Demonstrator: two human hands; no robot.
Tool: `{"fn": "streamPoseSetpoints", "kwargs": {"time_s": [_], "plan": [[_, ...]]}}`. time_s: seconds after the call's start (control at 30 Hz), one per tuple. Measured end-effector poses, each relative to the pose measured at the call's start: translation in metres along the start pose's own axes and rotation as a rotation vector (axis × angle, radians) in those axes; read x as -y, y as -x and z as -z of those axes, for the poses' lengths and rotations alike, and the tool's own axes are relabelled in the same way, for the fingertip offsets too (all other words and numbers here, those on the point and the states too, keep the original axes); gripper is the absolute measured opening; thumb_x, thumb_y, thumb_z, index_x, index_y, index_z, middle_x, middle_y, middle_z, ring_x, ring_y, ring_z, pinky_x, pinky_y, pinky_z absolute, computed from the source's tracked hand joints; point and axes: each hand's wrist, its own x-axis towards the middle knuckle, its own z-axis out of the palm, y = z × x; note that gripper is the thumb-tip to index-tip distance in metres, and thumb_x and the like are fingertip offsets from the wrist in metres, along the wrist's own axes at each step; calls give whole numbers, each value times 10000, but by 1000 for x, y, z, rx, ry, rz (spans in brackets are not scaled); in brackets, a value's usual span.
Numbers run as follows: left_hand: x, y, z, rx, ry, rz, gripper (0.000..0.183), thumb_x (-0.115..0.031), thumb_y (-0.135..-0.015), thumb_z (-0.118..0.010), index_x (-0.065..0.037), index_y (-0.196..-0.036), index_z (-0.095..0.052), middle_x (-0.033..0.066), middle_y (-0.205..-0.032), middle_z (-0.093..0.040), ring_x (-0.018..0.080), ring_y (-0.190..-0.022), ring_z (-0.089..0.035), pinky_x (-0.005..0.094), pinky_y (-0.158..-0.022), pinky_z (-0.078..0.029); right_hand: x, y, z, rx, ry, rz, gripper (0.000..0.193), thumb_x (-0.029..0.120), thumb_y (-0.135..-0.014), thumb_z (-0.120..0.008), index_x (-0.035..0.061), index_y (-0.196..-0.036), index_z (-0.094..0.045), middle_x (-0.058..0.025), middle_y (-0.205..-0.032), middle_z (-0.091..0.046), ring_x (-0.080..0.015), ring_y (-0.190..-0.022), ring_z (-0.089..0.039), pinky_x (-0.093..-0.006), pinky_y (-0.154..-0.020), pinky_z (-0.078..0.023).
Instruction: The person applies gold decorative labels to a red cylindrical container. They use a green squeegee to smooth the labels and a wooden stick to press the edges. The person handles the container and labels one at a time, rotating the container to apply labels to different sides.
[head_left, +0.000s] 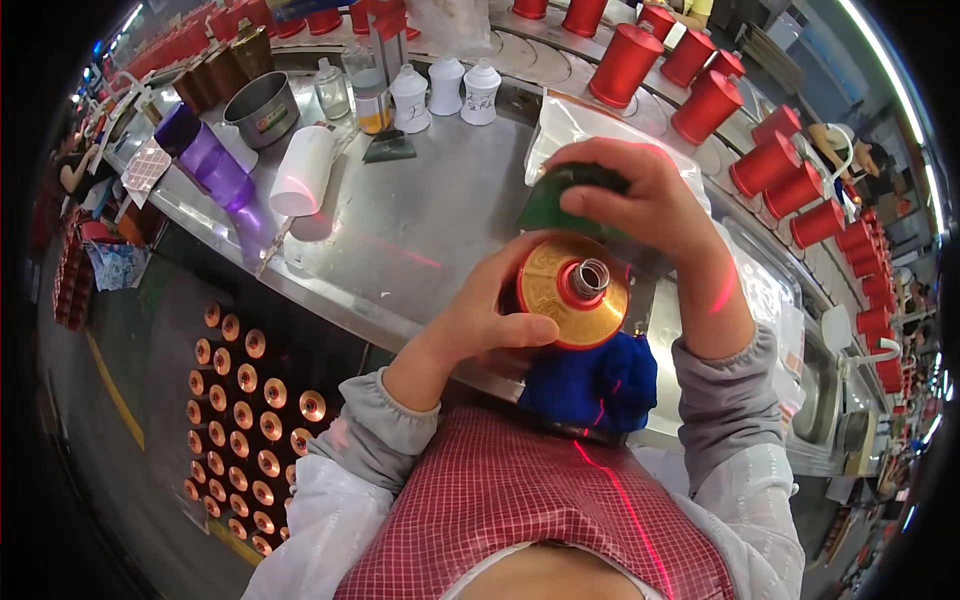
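Observation:
A red bottle with a gold shoulder and a bare threaded neck tilts toward me over the metal bench. My left hand is wrapped round its side, the thumb lying on the gold shoulder. Just beyond the bottle, my right hand pinches a dark green scouring pad between thumb and fingers. Whether the pad touches the bottle's far side is hidden. Below the bottle, at the bench's near edge by my apron, lies a bunched blue cloth.
Red bottles stand along a curved conveyor at the back and right. On the bench are a purple drinking bottle, a white roll, a grey pot and several white bottles. Rows of gold-topped bottles stand lower left.

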Motion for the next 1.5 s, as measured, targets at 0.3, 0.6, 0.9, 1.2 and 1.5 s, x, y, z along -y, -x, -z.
{"fn": "streamPoseSetpoints", "kwargs": {"time_s": [0.3,0.6,0.9,1.2,1.5], "plan": [[-7,-1,1,37,28,52,837,-317,-706,-794,19,-1371,-412,110,-1271,-554,187,-1159,-544,339,-1009,-424,9,-7,-7,91,85,109,280,92,-828,-710,21,-1094,-659,-57,-909,-689,-112,-853,-642,-274,-778,-506],[-9,-8,9,62,8,43,861,-317,-705,-798,7,-1391,-392,123,-1284,-539,197,-1193,-522,343,-1035,-400,10,-3,-6,-140,-115,-140,292,146,-857,-690,1,-1107,-644,-58,-968,-674,-117,-878,-625,-277,-795,-510],[23,-12,5,-221,-376,-566,974,-523,-774,-728,-2,-1462,-276,204,-1398,-416,327,-1304,-427,478,-1139,-234,-6,39,-29,-396,-360,-385,331,177,-895,-670,-23,-1153,-616,-61,-1024,-658,-121,-932,-609,-266,-846,-500],[14,24,-13,-385,-1360,-808,348,-272,-950,-527,-66,-1219,-605,56,-1163,-665,269,-1187,-528,557,-1164,-128,-14,40,-36,-434,-398,-339,313,189,-907,-676,-26,-1128,-625,-47,-961,-670,-93,-864,-603,-240,-791,-502],[-5,16,-10,-389,-1219,-814,292,-272,-968,-533,-63,-1157,-611,13,-1074,-682,249,-988,-564,536,-1155,-182,-12,45,-35,-427,-345,-321,302,184,-918,-651,-5,-1150,-620,-47,-1001,-661,-101,-902,-600,-253,-825,-495]]}}
